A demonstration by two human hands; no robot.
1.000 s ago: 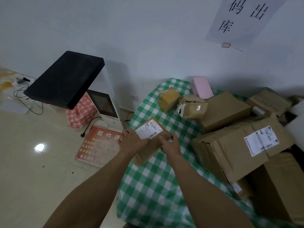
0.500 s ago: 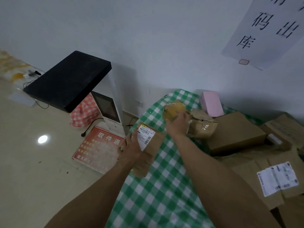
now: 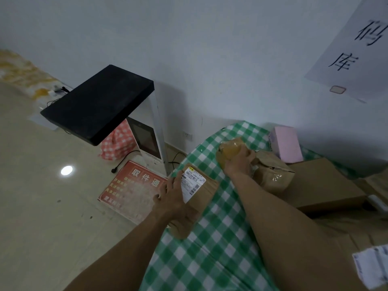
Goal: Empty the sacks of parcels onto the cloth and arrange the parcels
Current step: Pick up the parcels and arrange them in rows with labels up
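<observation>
From the head camera, the green and white checked cloth (image 3: 220, 238) is spread out with parcels on it. The right hand (image 3: 237, 164) reaches far out, and its grip is curled over the small yellow-brown taped parcel (image 3: 227, 149), which sits on the cloth near the far edge. That parcel looks light and a bit squashy, and its shiny tape may be slippery, so a hold around its middle seems safest. The left hand (image 3: 174, 199) rests on the left edge of the flat brown cardboard parcel with a white label (image 3: 201, 192), near the cloth's left side. Its fingers are spread and mostly straight, so its grip is wide. This parcel looks stiff and thin, so holding both long edges should work well. A crumpled brown paper parcel (image 3: 273, 175) lies just beside the right hand, and a pink box (image 3: 286, 143) stands behind it. The left thumb is hidden. The arms cover part of the cloth. The boxes on the right are cut off, and no sack shows.
</observation>
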